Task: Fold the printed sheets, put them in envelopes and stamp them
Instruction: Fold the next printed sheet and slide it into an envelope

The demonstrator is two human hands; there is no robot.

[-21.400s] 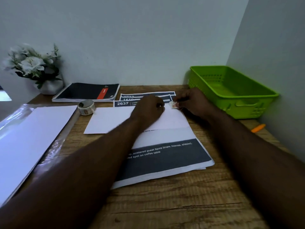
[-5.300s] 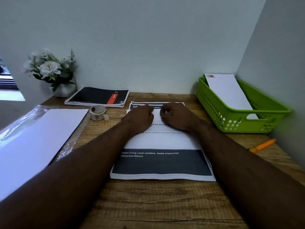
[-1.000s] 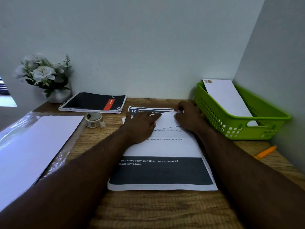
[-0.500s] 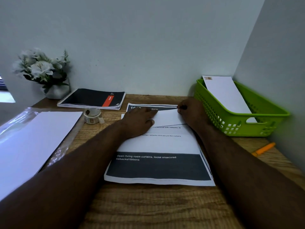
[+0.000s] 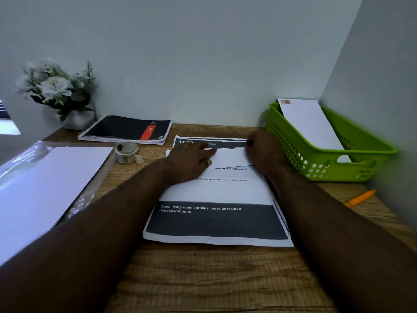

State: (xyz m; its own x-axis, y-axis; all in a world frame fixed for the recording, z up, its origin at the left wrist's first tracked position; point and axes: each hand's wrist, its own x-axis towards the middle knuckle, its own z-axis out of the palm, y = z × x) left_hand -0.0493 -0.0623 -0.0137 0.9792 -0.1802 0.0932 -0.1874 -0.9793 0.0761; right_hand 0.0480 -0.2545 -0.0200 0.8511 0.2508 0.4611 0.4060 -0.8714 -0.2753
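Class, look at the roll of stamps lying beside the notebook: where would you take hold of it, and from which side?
Pinch the roll of stamps across its round outer wall, coming down from above. It lies flat on the table with its hole up, and its loose tail sticks out on the right, so grip clear of that tail.

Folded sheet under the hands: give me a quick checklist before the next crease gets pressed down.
1. Left hand flat on the folded sheet: ok.
2. Right hand at the fold's right end: ok; its grip, cannot tell.
3. Fold edges lined up: cannot tell, hands cover them.
4. Stamp roll near the left hand: ok.
5. Blank envelopes at left: ok.
6. Basket holds a stamped envelope: ok.
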